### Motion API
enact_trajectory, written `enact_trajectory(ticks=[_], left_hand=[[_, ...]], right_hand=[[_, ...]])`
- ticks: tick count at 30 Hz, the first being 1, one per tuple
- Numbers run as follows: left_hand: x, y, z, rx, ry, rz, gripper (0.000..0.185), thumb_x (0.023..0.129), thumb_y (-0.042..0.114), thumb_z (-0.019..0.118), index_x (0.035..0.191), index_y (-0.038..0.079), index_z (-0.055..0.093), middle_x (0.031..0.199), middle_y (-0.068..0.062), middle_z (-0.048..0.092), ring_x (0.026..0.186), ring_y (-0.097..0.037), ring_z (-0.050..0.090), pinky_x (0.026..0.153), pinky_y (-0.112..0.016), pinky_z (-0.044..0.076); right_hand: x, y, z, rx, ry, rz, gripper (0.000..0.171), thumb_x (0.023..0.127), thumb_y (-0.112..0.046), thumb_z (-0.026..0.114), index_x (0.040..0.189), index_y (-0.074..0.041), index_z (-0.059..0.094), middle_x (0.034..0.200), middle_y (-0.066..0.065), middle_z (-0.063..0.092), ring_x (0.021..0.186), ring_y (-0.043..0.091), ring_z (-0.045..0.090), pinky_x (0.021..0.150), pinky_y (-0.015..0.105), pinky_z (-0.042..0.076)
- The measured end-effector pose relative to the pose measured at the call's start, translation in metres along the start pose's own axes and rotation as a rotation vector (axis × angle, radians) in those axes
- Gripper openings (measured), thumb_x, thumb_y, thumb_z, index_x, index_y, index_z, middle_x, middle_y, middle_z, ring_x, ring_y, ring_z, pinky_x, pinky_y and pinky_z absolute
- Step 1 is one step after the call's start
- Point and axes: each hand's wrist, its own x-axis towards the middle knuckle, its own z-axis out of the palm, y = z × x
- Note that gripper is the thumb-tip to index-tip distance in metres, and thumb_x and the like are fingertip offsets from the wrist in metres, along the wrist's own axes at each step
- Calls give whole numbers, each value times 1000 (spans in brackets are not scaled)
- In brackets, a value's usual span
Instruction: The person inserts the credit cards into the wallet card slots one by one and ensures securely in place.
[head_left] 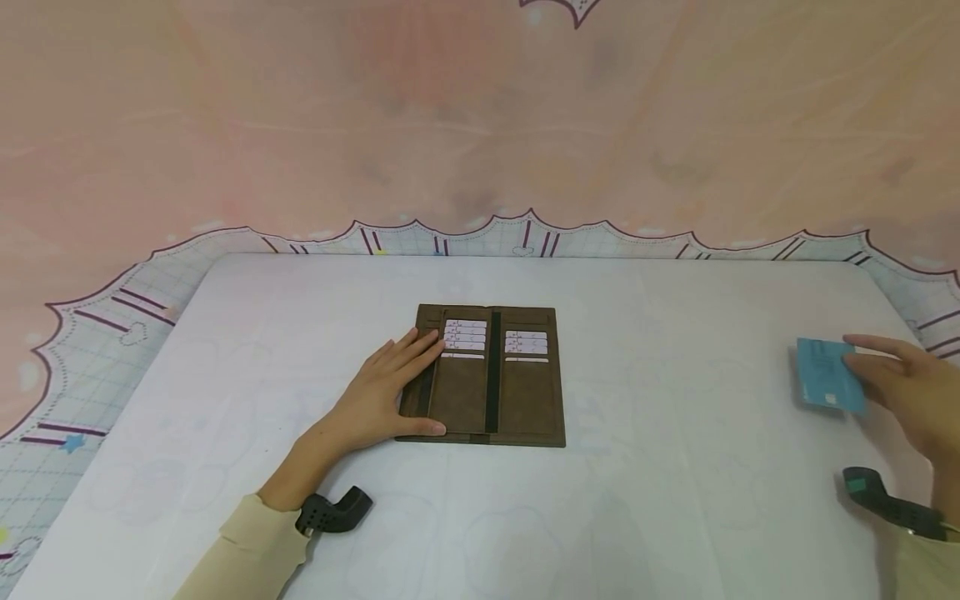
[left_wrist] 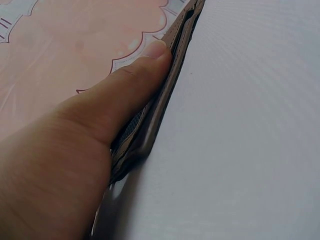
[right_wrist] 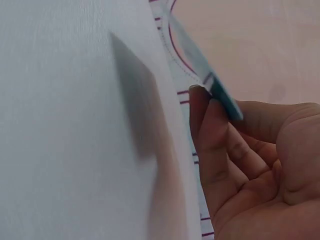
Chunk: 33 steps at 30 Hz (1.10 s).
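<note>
A brown wallet (head_left: 527, 400) lies spread flat on the white table, with several white cards (head_left: 465, 336) showing in the slots of its two panels. My left hand (head_left: 390, 387) rests on the wallet's left side, fingers stretched over it and thumb along the near edge. From the left wrist view, the thumb (left_wrist: 135, 80) lies against the wallet's layered, stitched edge (left_wrist: 167, 95). Off at the table's right side, my right hand (head_left: 903, 387) pinches a blue card (head_left: 828, 375) by its right edge. In the right wrist view the card (right_wrist: 225, 100) is raised, and its shadow falls on the tabletop.
The white tabletop (head_left: 675, 500) stretches between the wallet and the right hand. A patterned cloth with a scalloped print (head_left: 525, 237) borders the table at the back and sides. Black devices (head_left: 337, 510) are strapped at both wrists.
</note>
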Motion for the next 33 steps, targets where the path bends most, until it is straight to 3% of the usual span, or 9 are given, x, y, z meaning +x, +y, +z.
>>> enact_trajectory(ticks=[2, 4, 5, 9, 11, 12, 21, 28, 33], left_hand=[[0, 0, 0, 1, 3, 3, 103, 71, 56, 76, 152, 12, 29, 157, -6, 23, 145, -29, 11, 116, -46, 7], [0, 0, 0, 3, 6, 7, 103, 71, 56, 76, 151, 12, 29, 157, -7, 24, 144, -29, 12, 116, -47, 7], [0, -1, 0, 4, 9, 10, 103, 71, 55, 76, 151, 11, 30, 156, -7, 24, 144, -30, 12, 116, -47, 8], [-1, -1, 0, 3, 20, 18, 103, 71, 56, 76, 151, 11, 30, 156, -8, 25, 144, -30, 13, 115, -48, 8], [-2, -1, 1, 1, 26, 25, 103, 71, 57, 76, 151, 12, 30, 156, -7, 25, 144, -31, 13, 115, -48, 9], [-2, -1, 1, 1, 28, 28, 103, 71, 57, 76, 151, 12, 30, 156, -7, 25, 144, -31, 13, 115, -49, 9], [-2, -5, 3, 20, 41, 48, 103, 71, 59, 75, 152, 13, 29, 156, -6, 25, 144, -29, 13, 115, -48, 9], [-2, -5, 2, 16, 31, 46, 103, 72, 59, 74, 152, 13, 28, 157, -6, 24, 144, -29, 12, 115, -48, 9], [-2, -5, 3, 14, 38, 55, 103, 72, 60, 74, 152, 12, 29, 156, -6, 24, 144, -30, 13, 115, -49, 10]], right_hand=[[-2, -5, 2, 72, 17, -15, 47, 98, -29, 54, 144, -23, 45, 124, -15, 53, 131, 11, 39, 75, 6, 46], [-3, -11, 4, 159, 26, -41, 38, 97, -23, 57, 135, -25, 54, 106, -25, 54, 115, 0, 53, 67, 4, 46], [-4, -14, 5, 138, 37, -46, 37, 97, -25, 57, 134, -25, 54, 102, -27, 54, 105, -6, 56, 64, 3, 45], [-4, -23, 13, 20, 55, -5, 44, 98, -36, 53, 140, -25, 49, 119, -3, 60, 82, -14, 51, 61, 5, 47], [-3, -25, 16, -91, 57, 25, 57, 97, -46, 49, 148, -22, 39, 135, 13, 50, 84, -12, 48, 61, 5, 47], [-3, -26, 18, -86, 51, 31, 58, 97, -46, 49, 148, -23, 38, 138, 18, 46, 86, -11, 48, 62, 6, 48], [-3, -52, 36, -74, 20, -52, 61, 95, -48, 50, 148, -20, 38, 126, 14, 53, 83, -15, 50, 64, 6, 48], [-3, -74, 45, 1, -23, -88, 62, 94, -46, 56, 145, -13, 42, 104, -16, 56, 80, -16, 56, 66, 8, 49], [-2, -86, 52, 50, -60, -102, 63, 93, -44, 57, 143, -8, 42, 99, -18, 54, 82, -11, 58, 69, 10, 51]])
